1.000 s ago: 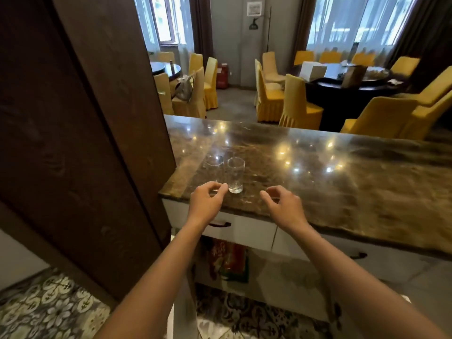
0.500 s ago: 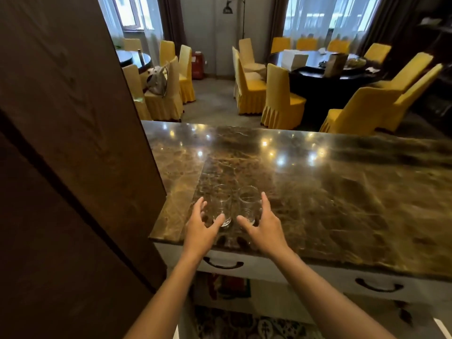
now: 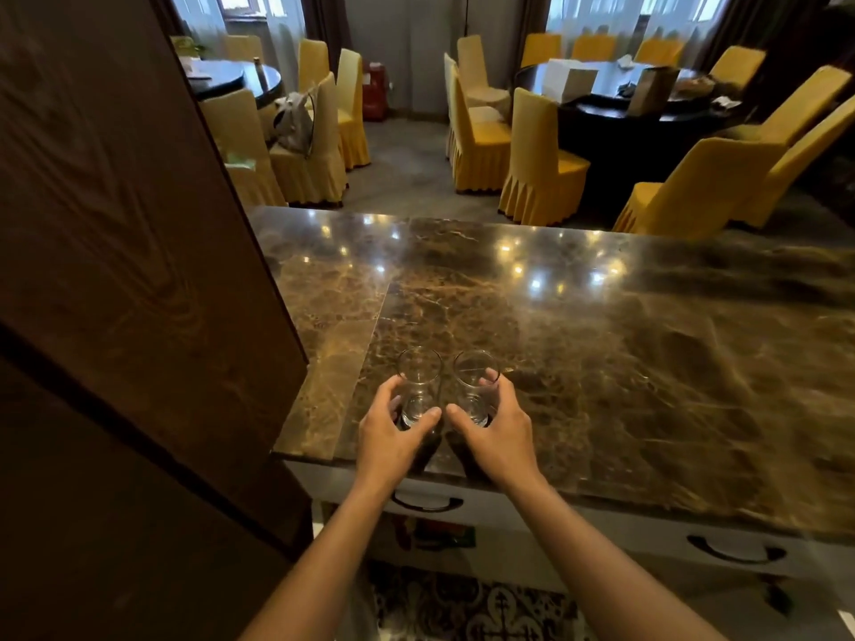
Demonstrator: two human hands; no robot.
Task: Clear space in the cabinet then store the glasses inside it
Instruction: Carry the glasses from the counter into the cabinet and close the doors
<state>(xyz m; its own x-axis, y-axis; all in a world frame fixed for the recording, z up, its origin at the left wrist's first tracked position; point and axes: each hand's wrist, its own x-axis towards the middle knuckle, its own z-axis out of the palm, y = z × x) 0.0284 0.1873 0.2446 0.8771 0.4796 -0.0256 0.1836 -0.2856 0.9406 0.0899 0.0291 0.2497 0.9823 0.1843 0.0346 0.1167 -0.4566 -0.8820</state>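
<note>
Two clear empty glasses stand side by side near the front edge of the brown marble counter (image 3: 601, 363). My left hand (image 3: 393, 437) wraps its fingers and thumb round the left glass (image 3: 418, 377). My right hand (image 3: 497, 432) grips the right glass (image 3: 474, 374) the same way. Both glasses are upright, and I cannot tell whether they still touch the counter. A tall dark wooden cabinet door (image 3: 129, 293) fills the left of the view; the cabinet's inside is hidden.
White drawers with dark handles (image 3: 428, 504) (image 3: 735, 552) sit under the counter. Beyond the counter are yellow-covered chairs (image 3: 541, 159) around dark round tables (image 3: 638, 108). Patterned floor tiles (image 3: 486, 608) lie below.
Both hands moved forward from hovering with spread fingers and closed round the two glasses. The view came closer to the counter.
</note>
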